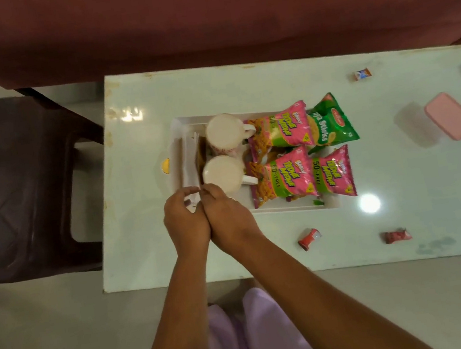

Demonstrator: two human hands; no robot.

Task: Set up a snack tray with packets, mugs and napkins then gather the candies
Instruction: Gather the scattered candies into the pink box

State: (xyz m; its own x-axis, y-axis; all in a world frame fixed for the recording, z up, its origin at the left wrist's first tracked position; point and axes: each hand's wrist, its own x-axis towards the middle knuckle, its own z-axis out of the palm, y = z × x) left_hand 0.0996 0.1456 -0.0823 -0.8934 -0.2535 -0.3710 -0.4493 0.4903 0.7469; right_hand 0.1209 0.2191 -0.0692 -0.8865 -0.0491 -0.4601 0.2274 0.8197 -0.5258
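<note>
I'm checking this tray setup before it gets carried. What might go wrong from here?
Both hands, left hand and right hand, pinch the napkins right beside the nearer mug; a nudge might tip it. The green packet overhangs the tray edge and may slide off. Candies such as the red one lie scattered near the table's edge.

Both hands, left hand [186, 220] and right hand [227, 215], pinch white napkins [188, 163] at the tray [295, 209] edge.

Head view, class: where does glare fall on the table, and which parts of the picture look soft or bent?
Head view: glare spot on the table right of the tray; smaller reflection near its far left corner; hands and candies slightly soft; table edges bend from the wide lens.
</note>
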